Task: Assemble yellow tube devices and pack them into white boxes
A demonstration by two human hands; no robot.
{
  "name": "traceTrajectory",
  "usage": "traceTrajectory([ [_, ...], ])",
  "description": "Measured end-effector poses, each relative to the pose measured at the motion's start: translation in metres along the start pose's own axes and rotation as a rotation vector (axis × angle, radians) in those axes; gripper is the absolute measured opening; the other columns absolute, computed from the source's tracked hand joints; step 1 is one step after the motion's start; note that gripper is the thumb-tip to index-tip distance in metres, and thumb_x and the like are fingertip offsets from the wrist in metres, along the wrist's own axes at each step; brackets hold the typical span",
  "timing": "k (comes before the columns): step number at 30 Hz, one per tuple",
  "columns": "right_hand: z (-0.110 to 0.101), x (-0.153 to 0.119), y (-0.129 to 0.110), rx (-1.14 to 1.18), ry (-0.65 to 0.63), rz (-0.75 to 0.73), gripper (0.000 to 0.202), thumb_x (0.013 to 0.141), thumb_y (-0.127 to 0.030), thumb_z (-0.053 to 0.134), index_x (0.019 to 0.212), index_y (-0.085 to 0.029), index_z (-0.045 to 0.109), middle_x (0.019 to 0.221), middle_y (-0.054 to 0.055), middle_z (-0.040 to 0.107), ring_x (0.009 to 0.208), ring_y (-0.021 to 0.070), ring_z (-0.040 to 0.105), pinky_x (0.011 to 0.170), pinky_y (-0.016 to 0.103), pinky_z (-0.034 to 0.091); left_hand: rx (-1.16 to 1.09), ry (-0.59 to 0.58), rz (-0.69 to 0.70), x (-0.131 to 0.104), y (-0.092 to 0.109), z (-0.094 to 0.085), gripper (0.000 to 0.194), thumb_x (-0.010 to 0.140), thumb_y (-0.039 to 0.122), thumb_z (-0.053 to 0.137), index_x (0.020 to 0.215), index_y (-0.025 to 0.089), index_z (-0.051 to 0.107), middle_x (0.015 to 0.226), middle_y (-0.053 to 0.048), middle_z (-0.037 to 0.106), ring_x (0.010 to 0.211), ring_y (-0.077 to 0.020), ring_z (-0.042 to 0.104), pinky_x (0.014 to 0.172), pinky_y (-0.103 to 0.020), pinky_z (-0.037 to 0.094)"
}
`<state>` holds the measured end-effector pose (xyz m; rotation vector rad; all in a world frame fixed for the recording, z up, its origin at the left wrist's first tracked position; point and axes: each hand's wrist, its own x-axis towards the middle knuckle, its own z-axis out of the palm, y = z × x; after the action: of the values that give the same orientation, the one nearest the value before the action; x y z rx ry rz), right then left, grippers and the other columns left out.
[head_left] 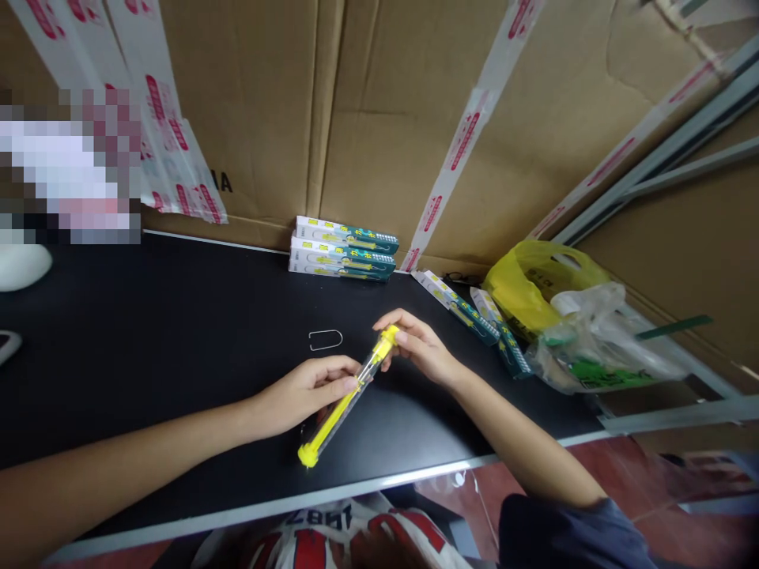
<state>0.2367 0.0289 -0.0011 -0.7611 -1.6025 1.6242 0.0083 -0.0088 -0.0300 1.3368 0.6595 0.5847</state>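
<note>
A tubular spring scale (338, 414) with a clear barrel and yellow ends is held at a slant above the black table. My left hand (320, 389) is closed round the middle of its barrel. The fingers of my right hand (420, 345) pinch the yellow cap at its upper end. The lower yellow end points toward the table's front edge. Just beyond my left hand lies a bent U-shaped metal wire (326, 341). Part of the barrel is hidden by my left fingers.
Printed narrow boxes (342, 257) are stacked against the cardboard wall (391, 118). Two more boxes (456, 307) (501, 333) lie at the right, beside a yellow plastic bag (525, 276) and a clear bag (598, 348). White objects (22, 267) sit at the far left.
</note>
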Motion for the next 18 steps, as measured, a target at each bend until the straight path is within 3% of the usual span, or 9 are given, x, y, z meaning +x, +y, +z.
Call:
traceTrajectory([
  [8, 0.015, 0.005, -0.012, -0.172, 0.043, -0.086, 0.03, 0.088, -0.043, 0.064, 0.103, -0.017, 0.06, 0.079, 0.0, 0.064, 0.061, 0.0093, 0.061, 0.059, 0.024, 0.056, 0.174, 0.196, 0.144, -0.005, 0.002, -0.001, 0.015, 0.083, 0.03, 0.063, 0.093, 0.019, 0.059, 0.074, 0.003, 0.055, 0.057, -0.0084, 0.047, 0.048, -0.019, 0.037],
  [18, 0.016, 0.006, -0.009, -0.188, 0.022, -0.11, 0.026, 0.092, -0.04, 0.06, 0.105, -0.017, 0.059, 0.081, 0.0, 0.06, 0.065, 0.009, 0.06, 0.061, 0.023, 0.056, 0.205, 0.158, 0.167, -0.004, -0.004, -0.004, 0.017, 0.088, 0.035, 0.057, 0.096, 0.02, 0.055, 0.071, 0.002, 0.058, 0.064, -0.0121, 0.055, 0.059, -0.022, 0.043],
])
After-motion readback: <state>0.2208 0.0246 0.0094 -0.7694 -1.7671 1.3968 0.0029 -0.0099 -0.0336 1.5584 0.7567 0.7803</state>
